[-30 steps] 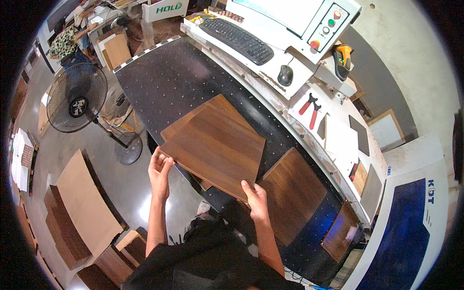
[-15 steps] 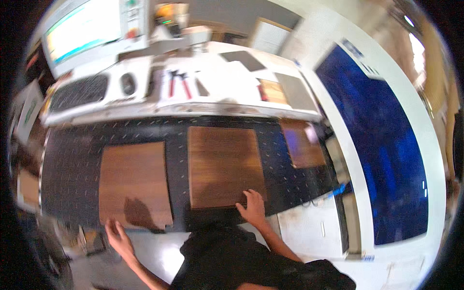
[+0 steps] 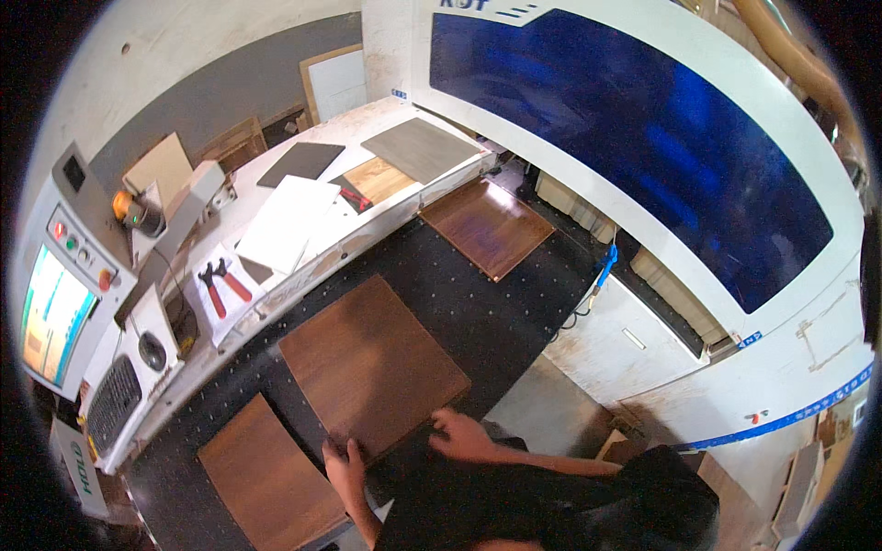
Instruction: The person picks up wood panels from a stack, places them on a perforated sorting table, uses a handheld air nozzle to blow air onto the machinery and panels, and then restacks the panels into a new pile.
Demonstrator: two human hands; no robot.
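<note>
A brown wood-grain panel (image 3: 375, 358) lies flat on the black conveyor bed in the middle. My left hand (image 3: 345, 473) is at its near left edge, fingers apart and fingertips on or against the board; nothing is clasped. By the same panel's near right edge is my right hand (image 3: 462, 436), its fingers curled in with the tips close to or touching the edge; no grip on the board shows. A second brown panel (image 3: 271, 477) lies to the left, just beyond my left hand. Farther off at the right end, a third, glossier panel (image 3: 487, 228) lies beside the machine.
The black bed (image 3: 367, 266) runs diagonally along a white ledge holding red-handled pliers (image 3: 223, 285), paper (image 3: 287, 220) and sample boards (image 3: 418, 150). At left stand a keyboard (image 3: 117, 410), mouse (image 3: 152, 351) and monitor (image 3: 57, 317). A white machine with a dark blue window (image 3: 634, 147) borders the right.
My view has swung to the right, so the bed now runs diagonally. My left hand has moved from the left panel to the middle one. My right hand's fingers have curled in.
</note>
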